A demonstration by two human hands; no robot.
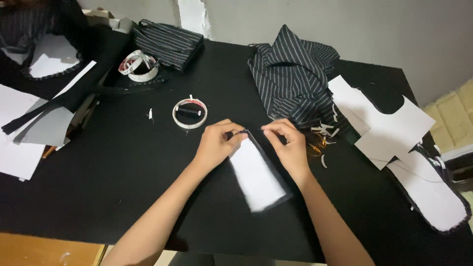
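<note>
Between both hands [217, 144], white-faced fabric piece [256, 177]

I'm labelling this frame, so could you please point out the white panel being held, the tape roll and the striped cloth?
White panel [256, 178], head view, its middle.
Tape roll [190, 114], head view, its near rim.
Striped cloth [290, 74], head view, its middle fold.

Even, soft indoor light from above; no hard glare. Black bench [123, 167] swallows detail, shadows barely readable on it. White panel [256, 177] between hands near blown out, edges soft. Slight overall blur, fine pinstripes on cloth [290, 74] smeared. Wide-angle bend at frame edges; corners dimmer. Grey wall [305, 19] evenly lit, flat.
</note>
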